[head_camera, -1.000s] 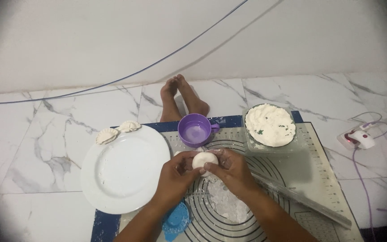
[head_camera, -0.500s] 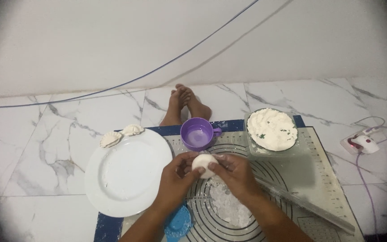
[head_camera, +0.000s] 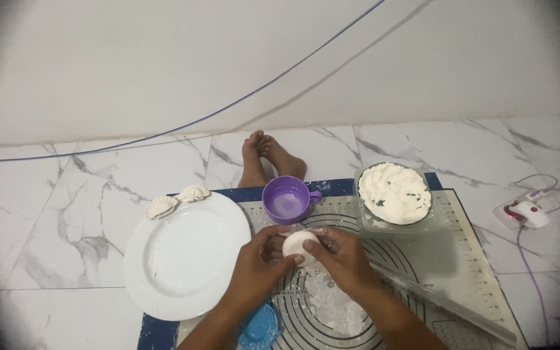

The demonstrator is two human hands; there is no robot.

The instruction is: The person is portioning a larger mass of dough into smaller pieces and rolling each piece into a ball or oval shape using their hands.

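Dumpling (head_camera: 297, 245), half formed, sits pinched between both hands above the mat's near centre. Left hand (head_camera: 254, 262): thumb and fingertips pressed against the dough's left and lower edge. Right hand (head_camera: 341, 254): fingers curled onto the right side and closed on it. Neither hand is spread.

Risks, judged from this frame:
- Seam may split if the fingers press unevenly; the piece looks plump, so filling could squeeze out.
- Dough is held in mid-air over the floured mat (head_camera: 474, 259); a loosened pinch would drop it into the loose flour patch (head_camera: 332, 304) below.
- Purple cup (head_camera: 286, 199) stands just beyond the knuckles; a forward nudge could tip it.

Appearance: pale, smooth, rounded, roughly oval, lightly floured. Whether the edge is fully sealed cannot be told.

Around: white plate (head_camera: 189, 256) just left of the left hand, with 2 pleated dumplings (head_camera: 176, 200) at its far rim. Filling container (head_camera: 395, 193) to the far right. Rolling pin (head_camera: 442, 299) lies diagonally beside the right forearm. Blue press mould (head_camera: 260, 326) sits under the left wrist.
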